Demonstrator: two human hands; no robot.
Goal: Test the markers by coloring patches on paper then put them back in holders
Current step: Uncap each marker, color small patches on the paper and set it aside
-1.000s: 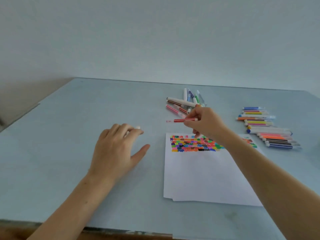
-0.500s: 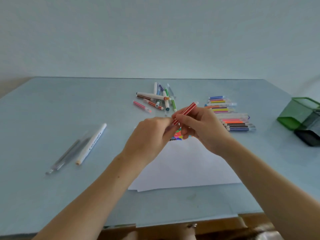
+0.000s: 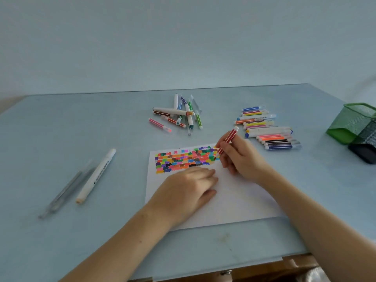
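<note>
We see a white sheet of paper (image 3: 234,202) lying on the pale blue table (image 3: 101,143), with a block of small coloured patches (image 3: 183,160) across its far part. The right hand (image 3: 240,159) grips a red marker with thin white stripes (image 3: 228,139) between thumb and fingers. The marker stands tilted, its white rear end pointing far and to the right, and its tip touches the paper at the right end of the patches. The left hand (image 3: 189,192) rests flat on the paper, just near of the patches, with the fingers relaxed and pointing to the right; it holds nothing that we can see. The two hands are close together, the left one nearer and to the left of the right one.

Far from the paper lies a loose pile of crossed markers (image 3: 179,115). To the right of it, just beyond the right hand, a row of striped markers (image 3: 268,129) lies side by side. At the right edge of the table stand a green mesh holder (image 3: 352,123) and a black mesh holder (image 3: 366,145), touching each other. On the left of the table lie a thick white marker with dark lettering (image 3: 95,176) and, beside it, a clear grey pen (image 3: 65,190).
</note>
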